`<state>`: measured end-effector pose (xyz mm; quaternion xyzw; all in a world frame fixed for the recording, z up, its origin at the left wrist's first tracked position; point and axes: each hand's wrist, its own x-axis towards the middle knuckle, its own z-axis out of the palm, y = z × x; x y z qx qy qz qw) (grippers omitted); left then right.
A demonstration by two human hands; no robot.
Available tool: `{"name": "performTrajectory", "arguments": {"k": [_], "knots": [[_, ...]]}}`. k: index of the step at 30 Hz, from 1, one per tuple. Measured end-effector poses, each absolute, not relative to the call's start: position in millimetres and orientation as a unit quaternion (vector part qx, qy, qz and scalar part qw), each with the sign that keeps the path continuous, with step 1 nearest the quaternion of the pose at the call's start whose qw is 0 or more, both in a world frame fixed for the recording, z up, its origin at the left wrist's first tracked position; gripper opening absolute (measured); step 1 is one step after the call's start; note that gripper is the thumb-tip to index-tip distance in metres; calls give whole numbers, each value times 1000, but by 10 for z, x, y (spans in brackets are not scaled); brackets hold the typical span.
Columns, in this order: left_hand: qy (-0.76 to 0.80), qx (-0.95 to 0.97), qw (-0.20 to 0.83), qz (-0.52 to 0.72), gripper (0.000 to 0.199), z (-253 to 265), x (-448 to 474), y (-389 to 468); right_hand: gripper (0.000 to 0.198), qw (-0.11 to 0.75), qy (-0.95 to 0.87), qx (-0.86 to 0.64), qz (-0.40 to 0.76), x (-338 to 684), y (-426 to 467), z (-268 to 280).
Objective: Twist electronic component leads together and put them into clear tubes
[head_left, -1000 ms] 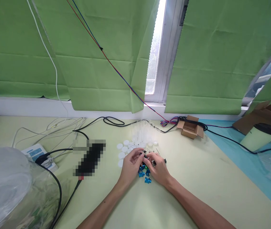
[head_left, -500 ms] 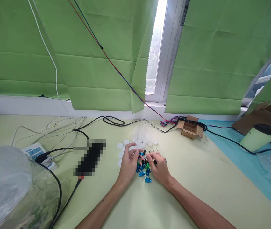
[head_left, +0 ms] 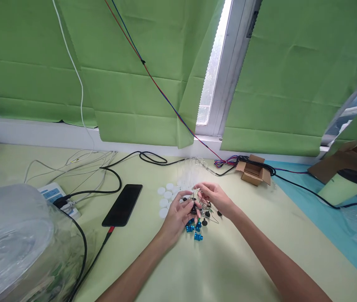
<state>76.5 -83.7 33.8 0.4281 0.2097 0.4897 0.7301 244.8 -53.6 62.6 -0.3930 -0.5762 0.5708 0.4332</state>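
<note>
The right hand has shifted forward, curled, its hold unclear; the left hand pinches a black part. Beyond both, green blinds hang behind the table.

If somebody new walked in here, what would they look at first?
Probably the big green blinds across the top, with thin red and blue wires slanting over them. Next, the left hand and right hand, close together above the table, and the shiny blue parts lying just nearer than the hands.

Black phone, small cardboard box
</note>
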Motion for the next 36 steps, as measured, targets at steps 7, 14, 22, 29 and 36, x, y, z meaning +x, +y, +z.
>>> {"name": "performTrajectory", "arguments": {"k": [7,14,22,29,36], "knots": [[203,422,734,491,29,329,698,-780,37,361,-562,-338,663,2468,-413,809],[212,415,746,475,23,344,708,-786,38,377,-516,-325,697,2483,-405,735],[252,407,746,464,18,320,727,-787,39,390,-545,-330,665,2528,-390,750],[274,395,742,467,22,335,742,-787,38,407,-572,-369,609,2524,-405,774],[270,400,749,455,25,331,734,-779,24,408,-592,-362,593,2539,-413,805]]}}
